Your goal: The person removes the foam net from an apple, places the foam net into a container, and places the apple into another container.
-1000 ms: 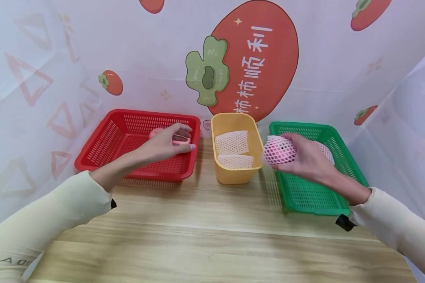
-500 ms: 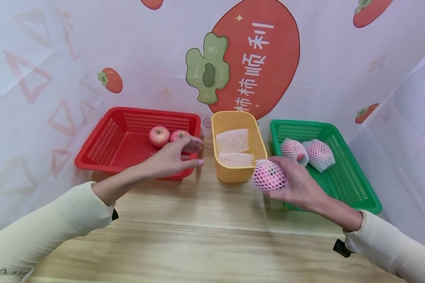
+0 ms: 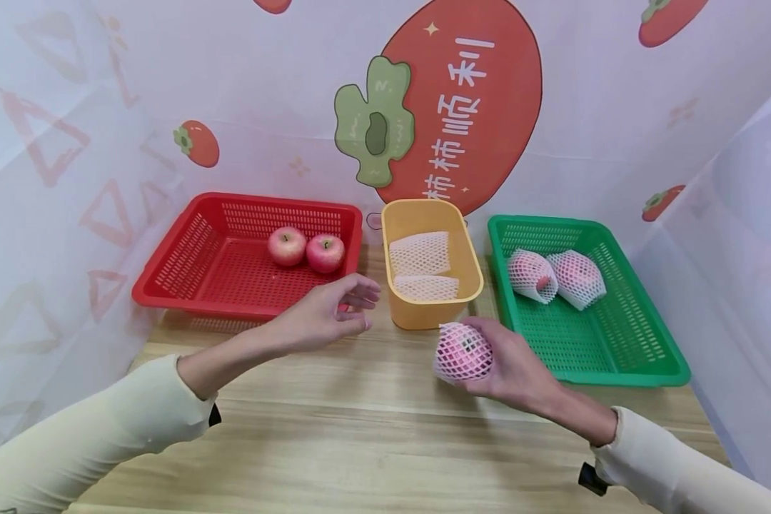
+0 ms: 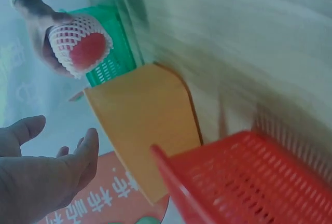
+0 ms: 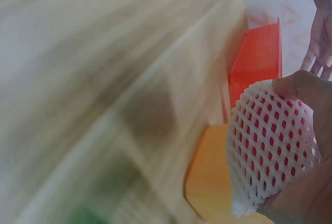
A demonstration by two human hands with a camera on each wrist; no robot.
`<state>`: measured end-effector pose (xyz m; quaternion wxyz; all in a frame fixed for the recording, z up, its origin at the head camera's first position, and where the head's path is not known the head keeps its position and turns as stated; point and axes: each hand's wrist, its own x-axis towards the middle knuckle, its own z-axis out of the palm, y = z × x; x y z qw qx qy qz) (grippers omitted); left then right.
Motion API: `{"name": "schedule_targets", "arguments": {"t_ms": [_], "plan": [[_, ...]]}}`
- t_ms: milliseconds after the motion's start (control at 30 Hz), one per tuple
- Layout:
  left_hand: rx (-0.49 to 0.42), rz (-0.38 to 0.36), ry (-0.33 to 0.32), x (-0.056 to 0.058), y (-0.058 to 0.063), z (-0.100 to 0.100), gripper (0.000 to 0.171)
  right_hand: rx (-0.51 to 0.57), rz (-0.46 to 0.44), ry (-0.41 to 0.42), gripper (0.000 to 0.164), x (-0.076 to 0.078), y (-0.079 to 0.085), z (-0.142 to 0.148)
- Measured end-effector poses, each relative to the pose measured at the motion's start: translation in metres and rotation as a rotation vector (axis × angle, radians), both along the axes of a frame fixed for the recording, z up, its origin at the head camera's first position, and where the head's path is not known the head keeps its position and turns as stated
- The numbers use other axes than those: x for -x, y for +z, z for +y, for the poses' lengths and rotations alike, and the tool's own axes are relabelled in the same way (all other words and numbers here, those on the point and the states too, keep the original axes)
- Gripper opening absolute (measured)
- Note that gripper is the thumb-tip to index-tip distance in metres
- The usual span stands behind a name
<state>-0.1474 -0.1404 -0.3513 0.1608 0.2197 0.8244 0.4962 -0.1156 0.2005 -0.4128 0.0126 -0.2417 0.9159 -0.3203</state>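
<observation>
One pink apple sheathed in a white foam net sleeve [image 3: 464, 351] is clamped in the curled fingers of the right hand [image 3: 510, 365] above the wooden tabletop [image 3: 373, 435], just in front of the yellow plastic tub [image 3: 465, 293] and beside the green perforated plastic basket [image 3: 617, 371]. The left hand [image 3: 324, 318] hovers with relaxed, spread fingers, holding nothing, near the front rim of the red perforated plastic basket [image 3: 186, 296], where two bare red apples [image 3: 306, 250] lie. The step in hand is judged to be the unwrapping of the netted fruit, so the empty grip would need to be brought to the sleeve.
</observation>
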Motion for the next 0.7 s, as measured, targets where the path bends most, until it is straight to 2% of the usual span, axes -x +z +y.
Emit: {"name": "schedule_targets", "arguments": {"t_ms": [200, 367, 700], "plan": [[-0.043, -0.028, -0.01, -0.005, -0.019, 0.007, 0.042, 0.028, -0.016, 0.0, 0.091, -0.006, -0.017, -0.009], [-0.071, -0.047, -0.005, -0.009, -0.038, 0.016, 0.037, 0.049, -0.019, -0.002, 0.093, -0.007, -0.025, -0.015], [-0.108, -0.022, -0.037, -0.015, -0.08, 0.039, 0.024, 0.091, -0.051, -0.005, 0.093, -0.008, -0.038, -0.024]]}}
